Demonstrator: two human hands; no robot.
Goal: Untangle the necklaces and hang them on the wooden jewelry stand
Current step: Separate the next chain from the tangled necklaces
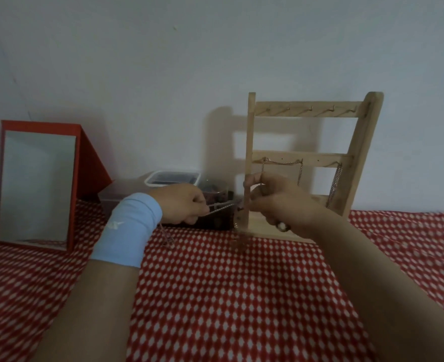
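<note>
Your left hand (187, 205): fingers pinch a silver necklace (220, 206), stretched toward the wooden jewelry stand (359, 142). Your right hand (281, 202): fingers pinch a hung chain (283, 162) below the stand's middle bar (320, 155). Stand: upright on red-patterned worktop (241, 296).

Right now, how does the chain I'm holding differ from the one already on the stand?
The held chain runs taut and nearly level between left hand and right hand; the hung chain drapes slack over hooks on the middle rail, ends dangling. Both look silvery.
</note>
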